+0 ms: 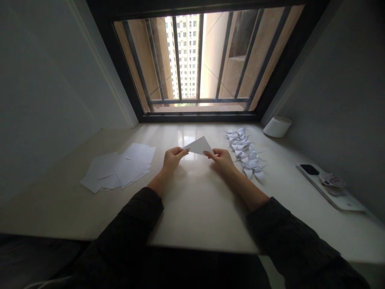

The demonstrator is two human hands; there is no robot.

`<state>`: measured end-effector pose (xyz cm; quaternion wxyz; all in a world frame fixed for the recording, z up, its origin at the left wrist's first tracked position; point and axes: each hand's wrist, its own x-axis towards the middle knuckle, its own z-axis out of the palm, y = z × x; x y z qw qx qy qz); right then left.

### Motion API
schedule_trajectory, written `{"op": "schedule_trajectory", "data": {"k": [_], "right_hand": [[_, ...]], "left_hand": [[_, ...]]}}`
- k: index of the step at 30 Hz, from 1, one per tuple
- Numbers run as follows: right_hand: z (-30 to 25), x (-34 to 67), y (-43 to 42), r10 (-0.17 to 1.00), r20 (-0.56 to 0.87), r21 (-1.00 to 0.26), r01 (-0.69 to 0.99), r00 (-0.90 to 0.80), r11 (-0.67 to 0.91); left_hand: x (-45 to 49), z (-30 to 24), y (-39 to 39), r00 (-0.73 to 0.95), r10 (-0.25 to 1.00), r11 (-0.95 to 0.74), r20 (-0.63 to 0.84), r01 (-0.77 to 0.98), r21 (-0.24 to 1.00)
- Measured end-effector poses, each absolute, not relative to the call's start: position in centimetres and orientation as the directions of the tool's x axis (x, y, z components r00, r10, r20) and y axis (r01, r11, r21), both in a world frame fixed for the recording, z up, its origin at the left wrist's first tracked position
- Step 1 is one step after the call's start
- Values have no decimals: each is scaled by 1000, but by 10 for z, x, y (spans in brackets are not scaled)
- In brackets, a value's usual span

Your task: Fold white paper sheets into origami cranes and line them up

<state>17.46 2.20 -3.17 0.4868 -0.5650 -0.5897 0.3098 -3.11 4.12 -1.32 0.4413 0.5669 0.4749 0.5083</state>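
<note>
Between my two hands, a sheet of white paper (pixel 198 145) folded to a triangle is held up over the middle of the counter. My left hand (pixel 173 156) pinches its left corner between thumb and fingers. At the opposite corner, my right hand (pixel 221 158) grips the paper the same way. Just past the right hand lie several folded white paper figures (pixel 244 150) with thin pointed ends, set in a column. Loose white paper sheets (pixel 132 160) are spread in an overlapping pile to the left.
A pale glossy counter (pixel 192 212) runs up to a barred window (pixel 198 117). A white rounded object (pixel 277 127) stands at the back right corner. Along the right side lies a white phone (pixel 329 186) with a round attachment on its back. Walls close in on both sides.
</note>
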Motion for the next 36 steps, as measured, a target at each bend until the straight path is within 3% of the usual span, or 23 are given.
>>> {"op": "schedule_trajectory", "data": {"k": [22,36], "right_hand": [[-36,178,25,972,176,-962,234,155,137],[-40,176,25,945,232,-949,267,230,168]], "left_hand": [[-36,-13,39,108,993,-46,39,67,997],[-34,-14,39,127,989,-94,77,135,986]]}}
